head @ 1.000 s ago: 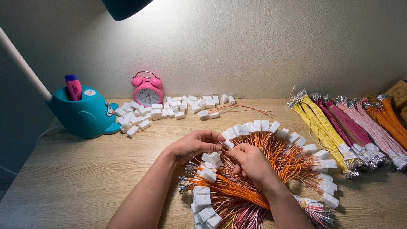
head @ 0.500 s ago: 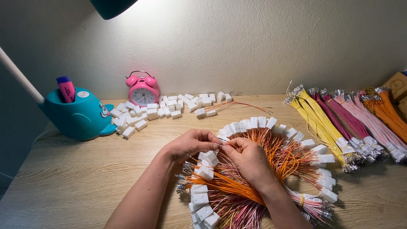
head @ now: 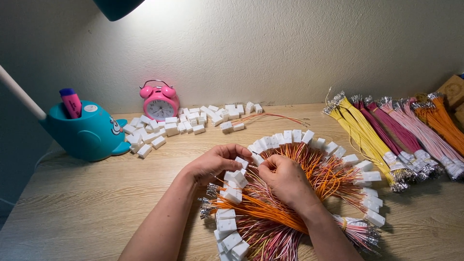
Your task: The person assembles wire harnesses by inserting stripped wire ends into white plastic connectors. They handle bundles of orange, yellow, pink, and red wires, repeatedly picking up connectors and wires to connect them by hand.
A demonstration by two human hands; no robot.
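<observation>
White connector [head: 241, 162] pinched in left hand [head: 212, 164]; right hand [head: 282, 179] seemingly grips its wire.

Wooden table [head: 87, 212] carries white connectors [head: 179, 126], wire bundles [head: 386, 135], pink clock [head: 159, 102], teal holder [head: 89, 133].

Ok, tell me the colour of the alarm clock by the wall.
Pink, the alarm clock; head view.

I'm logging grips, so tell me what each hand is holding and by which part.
The left hand pinches a small white connector by its body. The right hand pinches a thin wire near its end.
</observation>
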